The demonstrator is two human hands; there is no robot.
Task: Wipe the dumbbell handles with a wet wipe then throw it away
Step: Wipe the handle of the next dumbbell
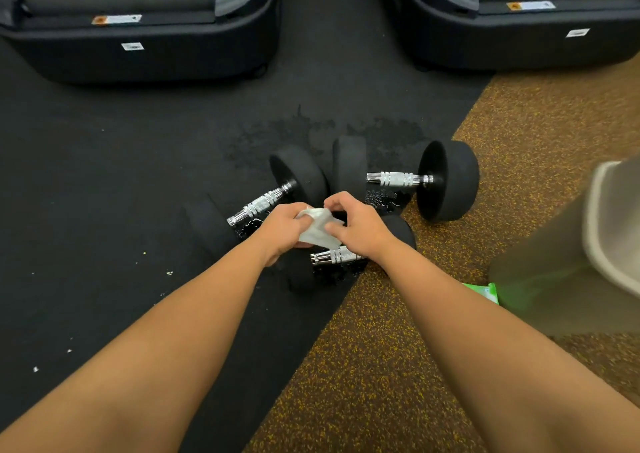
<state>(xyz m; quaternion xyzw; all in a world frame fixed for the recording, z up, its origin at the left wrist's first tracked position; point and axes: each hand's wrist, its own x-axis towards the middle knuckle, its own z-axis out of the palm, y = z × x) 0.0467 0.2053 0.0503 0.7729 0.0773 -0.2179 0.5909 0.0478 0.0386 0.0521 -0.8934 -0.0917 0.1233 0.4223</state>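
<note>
Three black dumbbells with chrome handles lie on the floor. The left dumbbell (261,205) lies diagonally. The right dumbbell (398,179) lies sideways farther back. The near dumbbell (334,255) is partly hidden under my hands. A crumpled white wet wipe (318,229) is held between both hands just above the near dumbbell's handle. My left hand (285,231) grips its left side and my right hand (358,225) pinches its right side.
A beige bin (613,220) stands at the right edge, blurred. A green wet wipe pack (485,291) lies on the speckled floor beside it. Two black machine bases (145,37) (519,26) sit at the back. Wet patches mark the black mat under the dumbbells.
</note>
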